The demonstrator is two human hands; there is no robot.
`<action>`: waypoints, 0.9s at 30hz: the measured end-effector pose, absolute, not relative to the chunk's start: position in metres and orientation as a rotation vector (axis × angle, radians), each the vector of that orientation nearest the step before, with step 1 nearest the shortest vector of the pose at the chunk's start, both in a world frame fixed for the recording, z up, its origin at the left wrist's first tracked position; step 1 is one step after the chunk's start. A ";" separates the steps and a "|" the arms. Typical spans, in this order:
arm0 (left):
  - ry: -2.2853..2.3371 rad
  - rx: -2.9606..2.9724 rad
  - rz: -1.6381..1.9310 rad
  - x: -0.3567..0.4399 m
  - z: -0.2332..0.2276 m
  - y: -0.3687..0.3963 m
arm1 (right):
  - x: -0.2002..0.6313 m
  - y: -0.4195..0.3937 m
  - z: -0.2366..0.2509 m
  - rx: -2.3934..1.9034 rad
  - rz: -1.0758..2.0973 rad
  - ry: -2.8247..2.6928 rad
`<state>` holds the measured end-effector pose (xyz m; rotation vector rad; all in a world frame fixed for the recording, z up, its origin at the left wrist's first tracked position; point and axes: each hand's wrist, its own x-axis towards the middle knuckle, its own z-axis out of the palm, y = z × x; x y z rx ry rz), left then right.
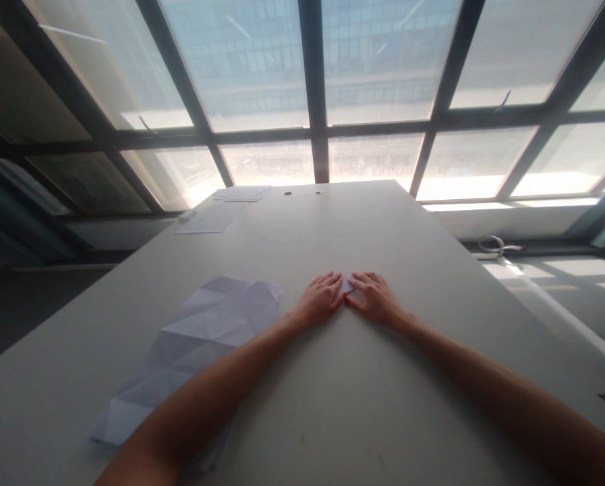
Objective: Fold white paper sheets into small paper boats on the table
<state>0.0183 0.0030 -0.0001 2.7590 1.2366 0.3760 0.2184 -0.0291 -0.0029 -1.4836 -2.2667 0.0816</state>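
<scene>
1. A small folded piece of pale paper (346, 287) was seen lying flat on the desk, near its middle, almost wholly covered by the two hands; only a little pointed corner was shown between the fingertips.
2. The left hand (320, 297) was laid palm down on the left part of the small paper, fingers stretched out flat and close together, nothing being gripped.
3. The right hand (373, 295) was laid palm down in the same way on the right part, fingers flat and angled inward, so that the fingertips of the two hands were brought almost to touching over the paper.
4. Both bare forearms were stretched out across the desk from the lower edge of the view, forming a narrow wedge.
5. The desk (383, 418) was shown as a broad, smooth, matt grey surface, with two small round holes (287, 193) set near its far edge.
6. A large creased sheet of white paper (191, 351) was spread on the desk to the left of the left forearm, well apart from the hands; its surface was broken into triangular facets by many fold lines, and its near end was partly hidden beneath the forearm.
7. Further flat sheets of paper (216, 216) were laid near the far left corner of the desk.
8. Beyond the desk, large glass panes were held in a dark frame (312, 88) of straight bars.
</scene>
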 end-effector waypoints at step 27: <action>1.427 2.906 0.362 0.017 0.021 -0.003 | 0.226 -0.020 -0.010 -1.243 0.220 -2.098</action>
